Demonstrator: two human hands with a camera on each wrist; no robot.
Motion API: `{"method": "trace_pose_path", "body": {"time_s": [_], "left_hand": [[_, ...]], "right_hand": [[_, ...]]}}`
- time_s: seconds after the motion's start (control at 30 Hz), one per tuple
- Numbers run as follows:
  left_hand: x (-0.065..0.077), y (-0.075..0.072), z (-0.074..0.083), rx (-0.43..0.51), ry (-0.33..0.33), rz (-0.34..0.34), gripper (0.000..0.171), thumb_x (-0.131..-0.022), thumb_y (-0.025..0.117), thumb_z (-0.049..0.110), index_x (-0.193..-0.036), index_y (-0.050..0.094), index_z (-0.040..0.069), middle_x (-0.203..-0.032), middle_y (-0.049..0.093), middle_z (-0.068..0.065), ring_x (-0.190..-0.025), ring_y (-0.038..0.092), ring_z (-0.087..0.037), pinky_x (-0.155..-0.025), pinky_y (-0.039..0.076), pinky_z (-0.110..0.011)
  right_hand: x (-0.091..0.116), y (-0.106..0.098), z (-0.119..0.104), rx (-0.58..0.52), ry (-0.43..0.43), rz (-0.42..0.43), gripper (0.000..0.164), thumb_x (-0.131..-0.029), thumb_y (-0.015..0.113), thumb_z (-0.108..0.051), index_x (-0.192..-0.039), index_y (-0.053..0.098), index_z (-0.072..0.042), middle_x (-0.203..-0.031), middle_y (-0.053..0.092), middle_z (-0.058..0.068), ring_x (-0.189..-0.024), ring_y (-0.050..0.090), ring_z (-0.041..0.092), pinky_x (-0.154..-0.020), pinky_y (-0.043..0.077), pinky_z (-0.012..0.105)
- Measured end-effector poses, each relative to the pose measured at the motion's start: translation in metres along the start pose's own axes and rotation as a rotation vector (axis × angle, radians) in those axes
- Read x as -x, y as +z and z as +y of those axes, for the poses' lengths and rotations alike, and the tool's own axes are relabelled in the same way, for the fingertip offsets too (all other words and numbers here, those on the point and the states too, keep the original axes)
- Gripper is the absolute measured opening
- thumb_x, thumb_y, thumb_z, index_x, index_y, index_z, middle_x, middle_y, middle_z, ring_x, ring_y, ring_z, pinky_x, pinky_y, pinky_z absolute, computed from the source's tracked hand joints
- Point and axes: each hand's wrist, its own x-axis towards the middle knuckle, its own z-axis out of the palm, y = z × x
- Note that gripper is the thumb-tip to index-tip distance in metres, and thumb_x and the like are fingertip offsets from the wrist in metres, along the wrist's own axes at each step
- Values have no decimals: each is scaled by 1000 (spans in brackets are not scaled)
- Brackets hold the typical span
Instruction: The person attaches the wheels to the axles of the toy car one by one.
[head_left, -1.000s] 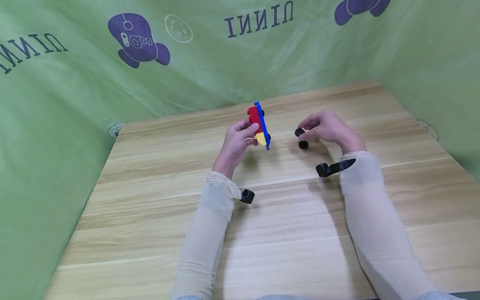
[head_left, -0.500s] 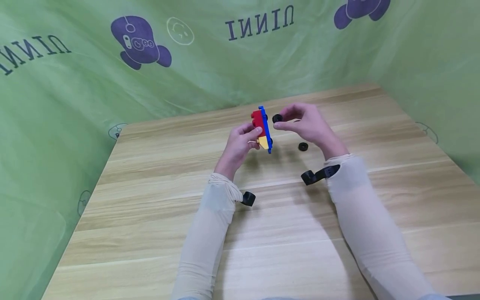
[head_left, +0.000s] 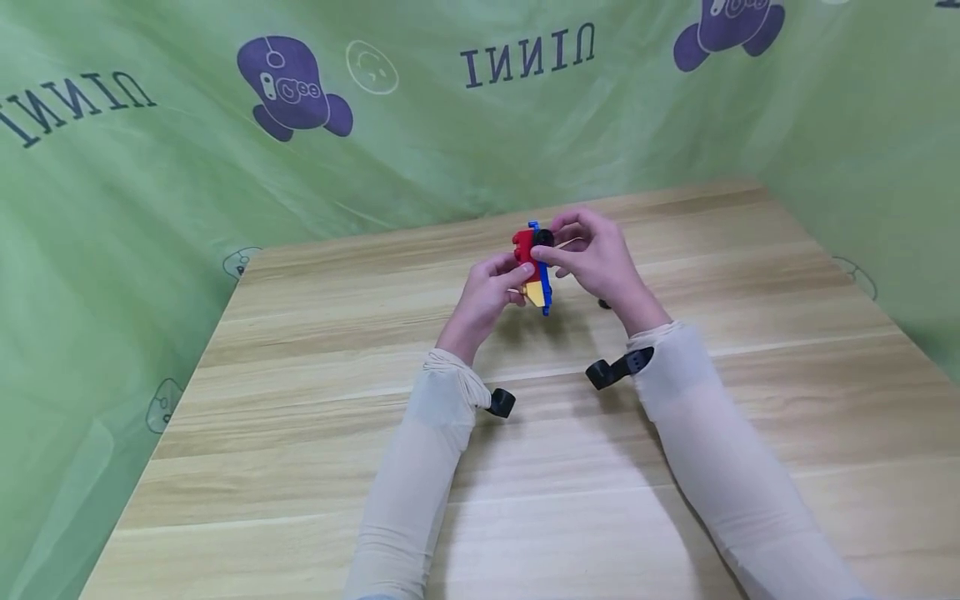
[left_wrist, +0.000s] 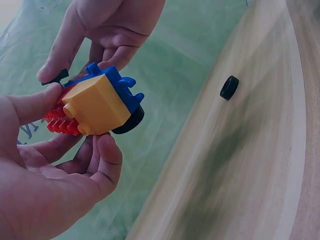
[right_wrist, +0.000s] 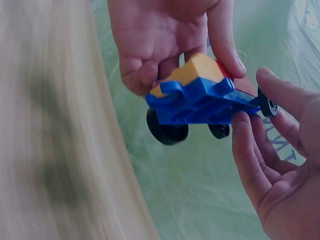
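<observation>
My left hand point(head_left: 480, 302) grips a toy car built of bricks, off the table. The car has a blue base point(right_wrist: 200, 107), red bricks point(head_left: 523, 243) and a yellow sloped brick point(left_wrist: 100, 107). Two black wheels sit along one side of the base, one large wheel point(right_wrist: 167, 127) and another wheel point(right_wrist: 219, 131) behind it. On the opposite side, my right hand point(head_left: 602, 257) holds a black wheel point(right_wrist: 268, 103) against the base, thumb on its outer face. Whether that wheel is seated on its axle I cannot tell. Another black wheel point(left_wrist: 229, 88) rests on the table.
The wooden table point(head_left: 315, 467) spreads under both arms. A green printed cloth point(head_left: 420, 150) hangs behind and at the sides. Each wrist carries a black camera mount, one of them the right mount point(head_left: 618, 368). In the head view, my right hand mostly covers the loose wheel.
My right hand has lifted a wheel from beside the loose one and brought it left to the car's side. My left hand has shifted slightly right with the car.
</observation>
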Motion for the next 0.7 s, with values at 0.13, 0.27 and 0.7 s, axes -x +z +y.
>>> {"method": "trace_pose_path", "body": {"time_s": [0.13, 0.27, 0.7], "left_hand": [[1, 0, 0, 0, 5, 1, 38, -100, 62, 13, -134, 60, -2, -109, 63, -8, -85, 57, -15, -67, 52, -24], [2, 0, 1, -5, 10, 0, 36, -100, 62, 11, -133, 60, -3, -106, 63, -6, -85, 58, -15, -66, 51, -24], [3, 2, 1, -155, 54, -2, 29, -100, 61, 9, -126, 65, -4, -100, 63, -6, -80, 56, -15, -65, 50, -24]], "right_hand": [[0, 2, -1, -53, 5, -14, 29, -91, 75, -12, -112, 57, -5, -104, 68, 19, -77, 71, 11, -64, 61, 26], [0, 3, -2, -94, 25, -23, 23, -94, 71, -12, -110, 57, -5, -104, 70, 20, -76, 70, 11, -65, 61, 27], [-1, 3, -7, -140, 203, -95, 38, -96, 69, -16, -123, 63, 10, -91, 69, -10, -79, 66, 7, -78, 57, 21]]}}
